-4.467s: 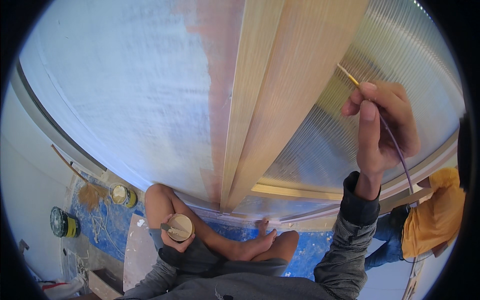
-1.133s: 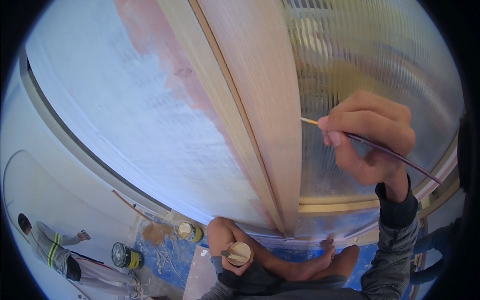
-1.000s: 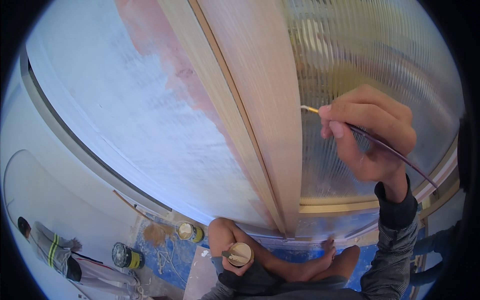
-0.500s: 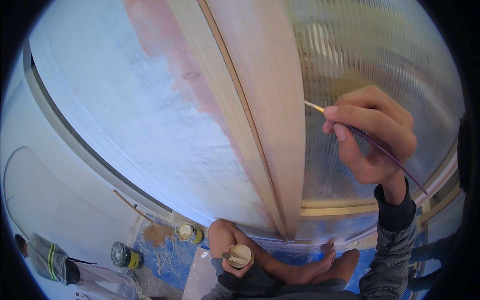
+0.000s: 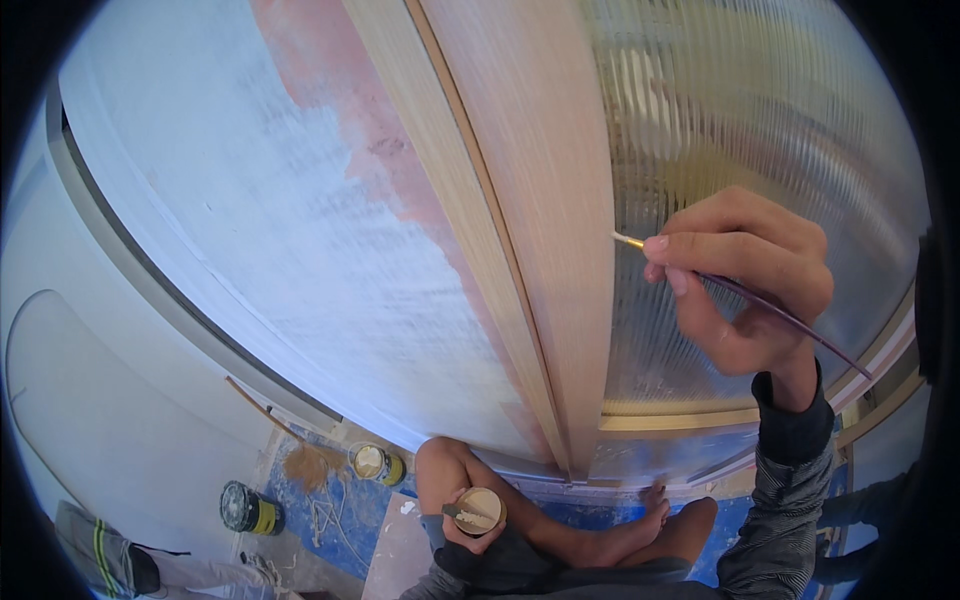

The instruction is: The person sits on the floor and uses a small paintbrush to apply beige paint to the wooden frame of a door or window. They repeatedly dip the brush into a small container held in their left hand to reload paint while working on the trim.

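Note:
Between the thumb and fingers of my right hand [image 5: 750, 275] is a thin paintbrush [image 5: 745, 290] with a dark purple handle and a gold ferrule. Its pale tip points left and meets the edge of a light wooden frame [image 5: 560, 240], where the frame borders a ribbed glass pane [image 5: 690, 130]. Low down, over my bent knee, my left hand [image 5: 470, 540] is wrapped round a small tub [image 5: 480, 508] of beige paint. A stick-like tool [image 5: 458, 513] rests in the tub; its lower part is hidden by paint.
Left of the frame stretches a white-painted wall [image 5: 300, 250] with a pink patch. A broom [image 5: 310, 465] and two paint buckets [image 5: 375, 463], [image 5: 245, 508] stand on a floor with blue sheeting [image 5: 345, 520]. Another person in a reflective-striped jacket [image 5: 95, 550] is at lower left.
My right hand has slid slightly downward along the frame's edge, the brush with it. My left hand and tub stay in place. The other person has moved lower in view.

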Demonstrator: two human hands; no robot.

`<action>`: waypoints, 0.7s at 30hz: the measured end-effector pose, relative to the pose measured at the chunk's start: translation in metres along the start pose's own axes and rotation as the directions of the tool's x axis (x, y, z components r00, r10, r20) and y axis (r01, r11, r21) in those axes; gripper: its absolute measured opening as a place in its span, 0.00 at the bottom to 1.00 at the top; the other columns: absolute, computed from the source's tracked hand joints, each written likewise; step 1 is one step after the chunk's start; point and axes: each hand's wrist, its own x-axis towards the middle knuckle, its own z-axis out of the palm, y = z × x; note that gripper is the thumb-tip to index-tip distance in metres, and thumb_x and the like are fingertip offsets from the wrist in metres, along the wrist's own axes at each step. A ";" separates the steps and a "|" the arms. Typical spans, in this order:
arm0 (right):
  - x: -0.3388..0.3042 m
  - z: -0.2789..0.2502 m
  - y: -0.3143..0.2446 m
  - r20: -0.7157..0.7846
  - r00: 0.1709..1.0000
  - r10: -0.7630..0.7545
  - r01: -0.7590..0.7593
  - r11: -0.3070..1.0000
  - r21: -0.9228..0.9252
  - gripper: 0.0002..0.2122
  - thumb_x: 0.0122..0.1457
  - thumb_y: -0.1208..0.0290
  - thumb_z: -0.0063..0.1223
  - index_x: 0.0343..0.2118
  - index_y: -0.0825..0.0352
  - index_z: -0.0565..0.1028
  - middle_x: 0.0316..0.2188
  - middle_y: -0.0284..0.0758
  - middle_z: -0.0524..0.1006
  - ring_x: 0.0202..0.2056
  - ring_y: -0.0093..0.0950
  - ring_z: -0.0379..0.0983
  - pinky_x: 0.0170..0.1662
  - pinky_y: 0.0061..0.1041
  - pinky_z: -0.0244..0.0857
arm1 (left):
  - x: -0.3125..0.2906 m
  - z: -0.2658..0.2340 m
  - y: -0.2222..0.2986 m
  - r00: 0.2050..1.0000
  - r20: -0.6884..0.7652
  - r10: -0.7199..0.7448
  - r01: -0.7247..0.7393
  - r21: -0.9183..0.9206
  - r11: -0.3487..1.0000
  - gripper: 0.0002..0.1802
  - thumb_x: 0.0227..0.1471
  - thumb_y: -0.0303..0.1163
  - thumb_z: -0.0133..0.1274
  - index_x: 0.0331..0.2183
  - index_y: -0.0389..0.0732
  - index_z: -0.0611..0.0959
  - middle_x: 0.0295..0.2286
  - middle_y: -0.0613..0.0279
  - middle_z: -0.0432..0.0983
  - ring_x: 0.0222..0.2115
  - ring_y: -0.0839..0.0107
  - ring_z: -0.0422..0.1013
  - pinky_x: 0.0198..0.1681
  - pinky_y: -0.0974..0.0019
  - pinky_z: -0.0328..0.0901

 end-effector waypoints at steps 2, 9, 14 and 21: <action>0.001 0.001 0.000 -0.024 1.000 -0.002 0.002 1.000 0.003 0.13 0.45 0.88 0.51 0.35 0.72 0.79 0.27 0.40 0.77 0.25 0.26 0.76 0.28 0.20 0.71 | 0.000 0.000 -0.001 1.000 -0.002 0.013 -0.013 0.010 1.000 0.47 0.28 0.27 0.73 0.50 0.31 0.66 0.41 0.51 0.74 0.43 0.63 0.73 0.49 0.63 0.67; 0.001 -0.001 0.002 -0.006 1.000 -0.028 0.027 0.999 -0.027 0.13 0.45 0.88 0.51 0.35 0.72 0.79 0.27 0.40 0.78 0.25 0.26 0.77 0.28 0.20 0.71 | 0.000 0.002 0.005 1.000 0.000 -0.015 0.015 -0.011 1.000 0.47 0.28 0.28 0.73 0.50 0.31 0.66 0.42 0.50 0.74 0.44 0.62 0.73 0.49 0.62 0.67; -0.001 0.001 0.002 -0.034 0.999 -0.018 0.018 1.000 -0.002 0.13 0.45 0.88 0.51 0.35 0.72 0.79 0.28 0.40 0.78 0.26 0.26 0.77 0.28 0.19 0.71 | 0.001 0.002 0.005 1.000 0.000 -0.008 0.008 -0.020 1.000 0.46 0.29 0.28 0.73 0.50 0.31 0.66 0.42 0.50 0.74 0.44 0.62 0.73 0.49 0.61 0.67; 0.001 -0.001 0.001 0.013 1.000 -0.029 0.029 0.999 -0.027 0.13 0.46 0.87 0.51 0.35 0.72 0.79 0.27 0.40 0.78 0.25 0.26 0.77 0.28 0.20 0.71 | -0.001 0.001 0.004 1.000 0.000 -0.020 0.020 -0.008 1.000 0.45 0.29 0.28 0.72 0.49 0.31 0.67 0.42 0.50 0.73 0.44 0.62 0.73 0.49 0.62 0.67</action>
